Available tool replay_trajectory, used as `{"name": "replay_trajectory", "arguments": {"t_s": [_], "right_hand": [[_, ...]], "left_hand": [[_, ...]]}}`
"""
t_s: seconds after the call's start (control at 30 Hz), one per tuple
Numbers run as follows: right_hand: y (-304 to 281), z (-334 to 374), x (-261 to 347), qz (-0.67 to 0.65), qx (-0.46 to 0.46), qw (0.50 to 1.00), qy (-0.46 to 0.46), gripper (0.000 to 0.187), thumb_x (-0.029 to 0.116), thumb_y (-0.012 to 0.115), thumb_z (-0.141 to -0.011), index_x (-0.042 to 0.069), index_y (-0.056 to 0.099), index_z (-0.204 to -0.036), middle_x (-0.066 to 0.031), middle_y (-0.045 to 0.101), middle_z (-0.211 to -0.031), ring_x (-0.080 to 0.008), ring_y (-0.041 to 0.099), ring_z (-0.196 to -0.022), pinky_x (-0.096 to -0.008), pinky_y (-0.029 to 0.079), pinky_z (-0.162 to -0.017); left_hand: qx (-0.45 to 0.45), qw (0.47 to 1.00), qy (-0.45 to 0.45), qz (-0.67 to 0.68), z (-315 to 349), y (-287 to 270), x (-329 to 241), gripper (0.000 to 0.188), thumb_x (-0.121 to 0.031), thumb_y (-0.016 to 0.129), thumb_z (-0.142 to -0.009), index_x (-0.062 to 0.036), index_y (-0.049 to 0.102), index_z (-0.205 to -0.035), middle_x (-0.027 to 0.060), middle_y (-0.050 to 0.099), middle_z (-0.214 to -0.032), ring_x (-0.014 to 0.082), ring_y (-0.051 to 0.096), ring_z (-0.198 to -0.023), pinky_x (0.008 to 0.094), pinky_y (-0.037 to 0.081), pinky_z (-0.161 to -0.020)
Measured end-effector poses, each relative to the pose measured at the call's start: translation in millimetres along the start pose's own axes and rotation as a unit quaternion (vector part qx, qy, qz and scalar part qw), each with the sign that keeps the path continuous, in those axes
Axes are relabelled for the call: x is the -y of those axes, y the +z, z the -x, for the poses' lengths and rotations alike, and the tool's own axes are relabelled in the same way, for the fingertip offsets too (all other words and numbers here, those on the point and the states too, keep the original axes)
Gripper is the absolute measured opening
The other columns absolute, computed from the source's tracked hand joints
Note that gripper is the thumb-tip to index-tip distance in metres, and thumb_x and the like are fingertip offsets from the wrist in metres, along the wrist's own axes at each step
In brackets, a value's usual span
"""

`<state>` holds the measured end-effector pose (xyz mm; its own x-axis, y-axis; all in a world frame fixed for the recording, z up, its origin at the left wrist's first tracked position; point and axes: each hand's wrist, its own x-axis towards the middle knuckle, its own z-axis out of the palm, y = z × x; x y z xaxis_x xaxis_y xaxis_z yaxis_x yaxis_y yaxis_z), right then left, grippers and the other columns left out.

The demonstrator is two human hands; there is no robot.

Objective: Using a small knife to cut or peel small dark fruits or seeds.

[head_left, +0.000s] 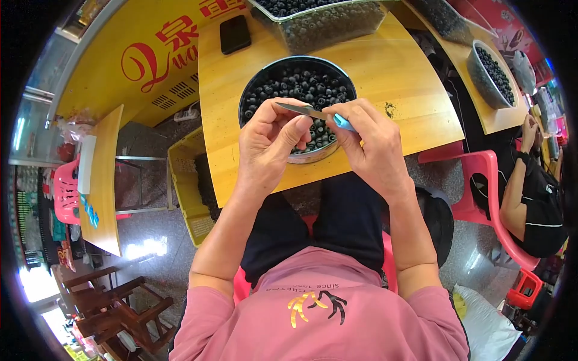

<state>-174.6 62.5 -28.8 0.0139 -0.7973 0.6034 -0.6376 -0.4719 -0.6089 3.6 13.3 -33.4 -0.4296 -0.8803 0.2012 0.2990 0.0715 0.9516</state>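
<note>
My right hand [367,129] grips a small knife [344,122] by its blue handle, with the blade pointing left. The blade crosses just above the fingertips of my left hand [268,138]. That hand is closed in a pinch, and whatever lies between its fingers is hidden. Below both hands stands a round bowl [245,90] with a dark inside. It holds many small, dark, round fruits [307,86] that look like blueberries. My hands cover the near part of the bowl.
A clear plastic tub [331,29] of the same dark fruits stands at the table's far side, near a black phone [235,34]. Dark crumbs [390,109] lie on the wooden table [415,78]. A yellow crate [186,180] stands at left. Another person [524,186] sits at right near a grey bowl [490,75].
</note>
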Motion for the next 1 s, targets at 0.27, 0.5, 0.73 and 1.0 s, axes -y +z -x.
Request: {"name": "replay_trajectory", "arguments": {"t_s": [0.27,0.5,0.73,1.0], "right_hand": [[0,-1,4,0.017,-0.012,1.0,-0.012,0.017,0.0,0.065,-0.085,0.002,0.065,-0.102,-0.0119,0.063,-0.085,-0.0262,0.064,-0.073,-0.0335,0.049,-0.06],[7,5,-3,0.034,-0.028,0.999,-0.004,0.019,0.0,0.065,-0.085,0.002,0.066,-0.104,-0.012,0.064,-0.084,-0.0272,0.065,-0.073,-0.0329,0.05,-0.062],[-9,3,17,-0.118,-0.036,0.986,0.116,0.016,0.01,0.065,-0.092,0.001,0.067,-0.105,-0.0044,0.064,-0.084,-0.0119,0.06,-0.076,-0.0246,0.046,-0.067],[-10,6,28,-0.401,-0.003,0.874,0.274,0.018,0.016,0.066,-0.094,-0.001,0.064,-0.1,0.0027,0.061,-0.086,-0.0024,0.053,-0.079,-0.019,0.045,-0.07]], "left_hand": [[-0.001,0.999,0.033,-0.014,0,2,-1,0.015,-0.009,0.062,-0.095,-0.0022,0.057,-0.108,0.0012,0.061,-0.091,0.0062,0.056,-0.075,0.0204,0.046,-0.066],[0.005,0.995,0.014,0.102,9,-2,-7,0.015,-0.005,0.063,-0.093,0.0004,0.057,-0.106,0.0038,0.06,-0.093,0.0072,0.056,-0.073,0.0203,0.046,-0.065],[0.023,0.997,0.07,0.009,12,7,-9,0.014,0.004,0.061,-0.091,0.0037,0.06,-0.105,0.0072,0.06,-0.096,0.0113,0.061,-0.079,0.0223,0.05,-0.07],[0.013,0.969,0.19,-0.157,10,15,3,0.025,0.017,0.063,-0.081,0.0031,0.063,-0.102,0.0111,0.06,-0.101,0.0156,0.06,-0.09,0.0237,0.05,-0.076]]}}
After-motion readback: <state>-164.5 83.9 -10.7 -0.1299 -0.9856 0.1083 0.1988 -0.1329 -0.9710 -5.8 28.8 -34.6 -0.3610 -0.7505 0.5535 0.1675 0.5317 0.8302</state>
